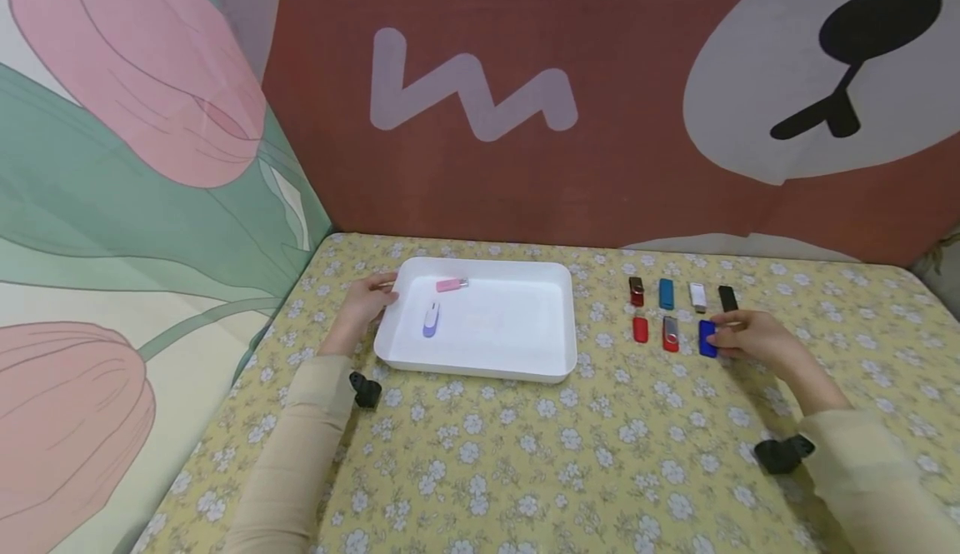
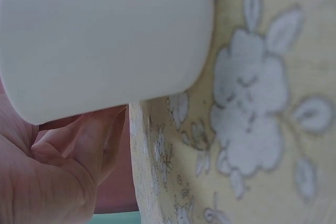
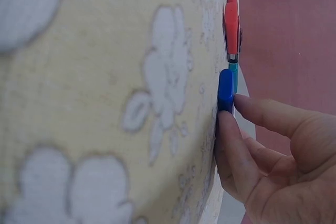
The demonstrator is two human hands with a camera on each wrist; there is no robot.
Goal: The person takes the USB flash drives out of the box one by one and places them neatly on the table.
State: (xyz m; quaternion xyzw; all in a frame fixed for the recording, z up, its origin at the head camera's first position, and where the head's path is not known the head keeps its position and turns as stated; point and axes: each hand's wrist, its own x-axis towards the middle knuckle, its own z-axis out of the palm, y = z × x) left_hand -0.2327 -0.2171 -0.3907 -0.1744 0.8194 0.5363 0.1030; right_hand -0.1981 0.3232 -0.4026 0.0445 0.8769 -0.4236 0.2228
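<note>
At the left end of a white tray [image 1: 502, 325], my left hand [image 1: 365, 302] grips the rim, with the fingertips partly hidden behind the tray wall [image 2: 105, 40] in the left wrist view. Inside the tray lie a pink USB flash drive [image 1: 448, 285] and a purple-and-white one [image 1: 431, 320]. Over on the right, my right hand [image 1: 759, 341] pinches the right edge of a blue USB flash drive [image 1: 706, 338] between thumb and fingers. That drive is at the cloth surface, and its end [image 3: 226, 85] shows in the right wrist view.
Around the blue drive lie a black drive [image 1: 727, 298], a white one [image 1: 697, 296], a teal one [image 1: 666, 294], a dark red one [image 1: 636, 291], a small red one [image 1: 640, 329] and a red-and-silver one [image 1: 671, 334]. Yellow floral cloth [image 1: 495, 454] covers the table.
</note>
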